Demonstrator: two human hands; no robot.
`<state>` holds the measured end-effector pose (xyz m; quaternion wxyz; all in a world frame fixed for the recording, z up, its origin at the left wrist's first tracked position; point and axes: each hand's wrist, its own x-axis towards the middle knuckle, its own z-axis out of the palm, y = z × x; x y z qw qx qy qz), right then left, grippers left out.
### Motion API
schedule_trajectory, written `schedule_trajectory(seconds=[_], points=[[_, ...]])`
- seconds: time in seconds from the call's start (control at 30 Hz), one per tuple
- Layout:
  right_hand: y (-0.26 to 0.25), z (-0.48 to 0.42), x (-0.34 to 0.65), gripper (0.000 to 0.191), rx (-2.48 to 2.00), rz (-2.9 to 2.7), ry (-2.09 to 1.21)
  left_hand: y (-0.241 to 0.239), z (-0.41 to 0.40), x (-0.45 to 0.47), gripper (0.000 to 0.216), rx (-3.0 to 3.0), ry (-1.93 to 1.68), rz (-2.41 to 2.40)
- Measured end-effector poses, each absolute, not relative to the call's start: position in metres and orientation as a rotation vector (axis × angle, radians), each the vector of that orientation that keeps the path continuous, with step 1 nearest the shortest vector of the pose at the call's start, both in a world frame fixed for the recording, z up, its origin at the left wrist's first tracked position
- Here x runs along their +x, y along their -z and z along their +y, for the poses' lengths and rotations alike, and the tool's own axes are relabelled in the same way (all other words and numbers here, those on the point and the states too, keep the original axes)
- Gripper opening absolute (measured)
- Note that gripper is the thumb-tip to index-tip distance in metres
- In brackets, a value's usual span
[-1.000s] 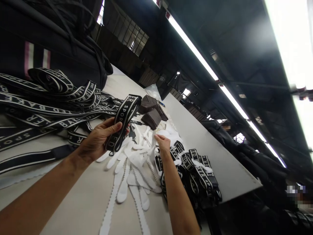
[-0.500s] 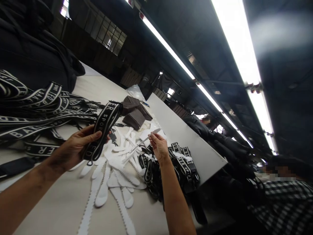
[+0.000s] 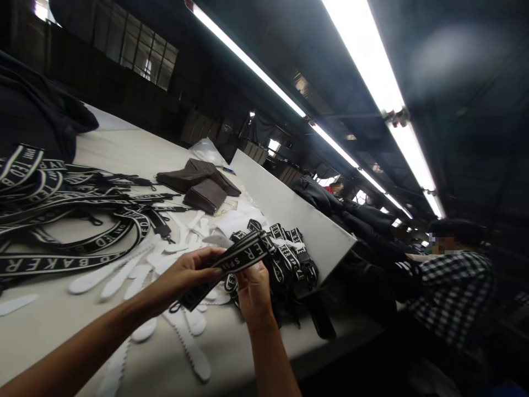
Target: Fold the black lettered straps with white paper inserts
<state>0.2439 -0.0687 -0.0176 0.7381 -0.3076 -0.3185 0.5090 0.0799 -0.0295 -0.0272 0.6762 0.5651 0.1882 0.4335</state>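
My left hand (image 3: pixel 196 273) is closed around a folded black webbing strap (image 3: pixel 242 258) with white lettering, thumb on top. The strap slants up to the right, over the fingers of my right hand (image 3: pixel 255 292). That hand is closed beneath it, with the white toothed strip mostly hidden behind the strap. Loose white toothed strips (image 3: pixel 192 350) with rounded ends lie in a heap under and in front of both hands. Just beyond my right hand sits a pile of folded straps (image 3: pixel 287 251), some with white bands around them.
Unfolded lettered straps (image 3: pixel 74 262) sprawl over the left of the pale table (image 3: pixel 45 342). Dark brown pouches (image 3: pixel 205 194) and a clear plastic bag (image 3: pixel 208 151) lie farther back. At the right, a person in a checked shirt (image 3: pixel 454 292) is beside dark bags.
My left hand has carried the folded strap rightward to my right hand, and the two now meet. The strap has tipped from steep to nearly level. The view has shifted to the right.
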Motion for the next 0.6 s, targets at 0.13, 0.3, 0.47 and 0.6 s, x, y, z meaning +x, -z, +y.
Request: schedule_trajectory(seconds=[0.13,0.3,0.47,0.6], points=[[0.031,-0.088,0.259,0.034,-0.762,-0.689,-1.074,0.043,-0.029,0.106,0.063,1.239,-0.891,0.390],[0.055,-0.101,0.282,0.033,-0.908,-0.732,-1.043,0.050,-0.032,0.115,0.061,1.277,-0.820,0.389],[0.078,-0.107,0.292,0.039,-1.032,-0.745,-0.970,0.055,-0.036,0.129,0.072,1.289,-0.852,0.504],[0.088,-0.110,0.304,0.037,-1.208,-0.957,-0.820,0.056,-0.036,0.140,0.057,1.345,-0.774,0.546]])
